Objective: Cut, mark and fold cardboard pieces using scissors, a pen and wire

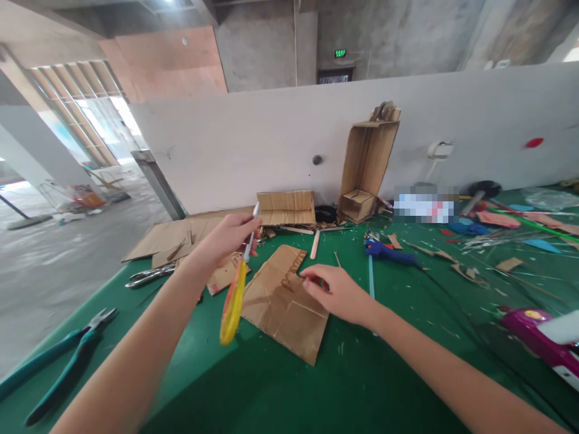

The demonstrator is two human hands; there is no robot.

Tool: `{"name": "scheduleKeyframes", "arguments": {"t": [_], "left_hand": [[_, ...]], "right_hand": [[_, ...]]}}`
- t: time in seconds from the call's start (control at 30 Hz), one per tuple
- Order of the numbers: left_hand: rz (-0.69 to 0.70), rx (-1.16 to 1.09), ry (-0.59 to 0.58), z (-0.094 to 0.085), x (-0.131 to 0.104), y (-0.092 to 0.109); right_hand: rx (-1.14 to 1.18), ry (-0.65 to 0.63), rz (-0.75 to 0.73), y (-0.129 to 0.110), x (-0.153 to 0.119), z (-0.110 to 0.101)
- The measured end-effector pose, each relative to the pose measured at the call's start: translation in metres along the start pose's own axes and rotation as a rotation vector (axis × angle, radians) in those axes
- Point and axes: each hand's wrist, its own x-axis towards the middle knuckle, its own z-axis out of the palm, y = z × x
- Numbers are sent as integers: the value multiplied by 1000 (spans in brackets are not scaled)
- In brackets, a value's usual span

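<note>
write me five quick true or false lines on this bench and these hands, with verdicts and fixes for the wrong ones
1. The left hand holds the yellow tool. True.
2. The right hand grips the pliers. False: the pliers lie on the table, at the left; the right hand is over the cardboard.
3. The glue gun is blue. True.
4. The tall box lies flat. False: it stands on end.
5. The table is white. False: it is green.
</note>
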Motion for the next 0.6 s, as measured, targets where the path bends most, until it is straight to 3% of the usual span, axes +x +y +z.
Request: {"name": "scheduleKeyframes", "arguments": {"t": [0.13,0.3,0.4,0.5,0.6], "left_hand": [[-75,-392,-47,48,-7,-2],[-69,-485,64,84,-14,-9],[-19,-493,102,91,-17,-7],[75,-241,55,86,-17,0],[224,411,29,55,-17,1]], "right_hand": [[711,-229,91,-18,-2,19],[990,-155,264,-29,-5,23],[1142,-256,273,-32,-8,29],[1239,-285,318,-31,-11,33],[1243,-202,363,-28,-9,29]]}}
